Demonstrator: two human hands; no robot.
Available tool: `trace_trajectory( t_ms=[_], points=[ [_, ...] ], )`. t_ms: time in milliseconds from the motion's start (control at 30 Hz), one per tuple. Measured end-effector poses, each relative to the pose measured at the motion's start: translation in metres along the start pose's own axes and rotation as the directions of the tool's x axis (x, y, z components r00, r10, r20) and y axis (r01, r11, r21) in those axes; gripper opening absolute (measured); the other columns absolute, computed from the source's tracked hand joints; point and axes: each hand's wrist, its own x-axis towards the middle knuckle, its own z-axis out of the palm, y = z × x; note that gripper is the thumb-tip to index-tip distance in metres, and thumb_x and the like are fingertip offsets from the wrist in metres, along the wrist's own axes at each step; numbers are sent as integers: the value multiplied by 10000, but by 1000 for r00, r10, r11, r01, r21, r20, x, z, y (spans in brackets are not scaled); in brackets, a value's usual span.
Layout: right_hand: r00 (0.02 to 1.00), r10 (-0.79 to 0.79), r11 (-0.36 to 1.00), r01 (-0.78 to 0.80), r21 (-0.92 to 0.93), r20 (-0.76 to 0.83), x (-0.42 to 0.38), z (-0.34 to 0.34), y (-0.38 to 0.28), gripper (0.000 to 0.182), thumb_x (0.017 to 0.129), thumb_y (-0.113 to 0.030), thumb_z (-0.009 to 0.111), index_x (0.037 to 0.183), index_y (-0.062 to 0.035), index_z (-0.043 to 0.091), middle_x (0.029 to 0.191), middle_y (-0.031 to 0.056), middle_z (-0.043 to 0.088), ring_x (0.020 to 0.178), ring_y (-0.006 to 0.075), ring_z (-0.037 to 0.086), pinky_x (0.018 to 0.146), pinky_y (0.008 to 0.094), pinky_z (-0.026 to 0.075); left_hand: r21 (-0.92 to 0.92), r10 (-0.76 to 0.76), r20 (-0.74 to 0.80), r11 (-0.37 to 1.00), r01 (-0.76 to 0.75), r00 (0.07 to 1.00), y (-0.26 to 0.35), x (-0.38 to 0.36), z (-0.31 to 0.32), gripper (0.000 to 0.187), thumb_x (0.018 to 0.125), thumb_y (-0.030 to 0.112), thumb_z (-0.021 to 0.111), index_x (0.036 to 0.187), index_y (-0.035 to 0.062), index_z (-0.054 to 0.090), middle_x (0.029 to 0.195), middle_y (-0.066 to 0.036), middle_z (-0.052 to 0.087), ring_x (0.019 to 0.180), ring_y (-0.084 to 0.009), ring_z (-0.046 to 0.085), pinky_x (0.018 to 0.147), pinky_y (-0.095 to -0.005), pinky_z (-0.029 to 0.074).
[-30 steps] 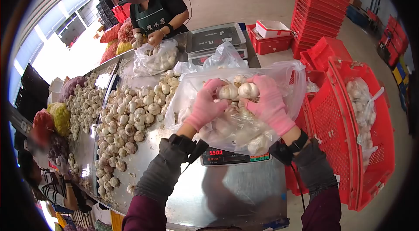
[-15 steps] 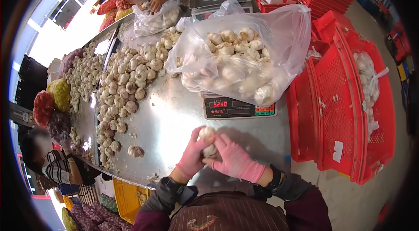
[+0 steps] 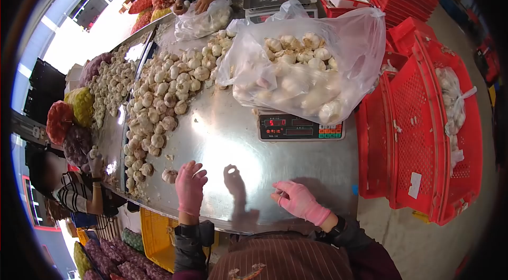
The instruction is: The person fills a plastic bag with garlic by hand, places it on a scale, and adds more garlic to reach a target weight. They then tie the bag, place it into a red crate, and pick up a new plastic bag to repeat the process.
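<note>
Now that the 2 white garlic bulbs have left them, left pink-gloved hand (image 3: 190, 187) spreads empty beside a loose garlic bulb (image 3: 170, 175); right pink-gloved hand (image 3: 297, 200) curls loosely, empty, on the shiny steel table (image 3: 238, 137).

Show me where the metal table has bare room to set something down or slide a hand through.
The widest bare patch of the table lies between the loose garlic pile, the scale and the near edge, where the left hand and right hand rest. One stray bulb sits beside the left hand. The far end is crowded by the bagged garlic and the pile.
</note>
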Motion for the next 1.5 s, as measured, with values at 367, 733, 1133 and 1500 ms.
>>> trace_trajectory(
  t_ms=[367,733,1133,1500],
  points=[
    [975,221,973,-222,62,22,23,12,66,293,875,-272,618,1029,-23,629,851,132,664,772,267,636,698,341,497,308,543,783,89,-947,305,28,81,299,134,790,20,602,924,20,613,827,-152,620,701,-329,606,636,-364,493],
    [958,244,958,-262,117,149,32,2,100,255,919,-277,558,905,-39,650,702,42,628,606,154,592,626,296,495,482,-2,857,-355,-801,516,-11,190,414,217,808,207,563,919,54,670,885,-205,652,881,-396,622,767,-451,499],
    [904,294,881,-382,280,309,37,-13,85,211,942,-158,479,787,-50,573,675,25,589,547,91,552,516,246,462,483,780,623,-436,-760,-51,260,108,229,333,902,211,630,1186,45,577,1091,-61,632,903,-107,606,776,-242,483],
    [999,23,984,-18,-175,23,26,-24,18,137,823,-140,647,913,-41,618,795,112,639,716,301,615,646,370,494,478,777,348,-628,-614,-525,324,-127,190,327,946,228,453,1002,-50,617,963,-150,617,844,-231,633,720,-310,550]
  ],
)
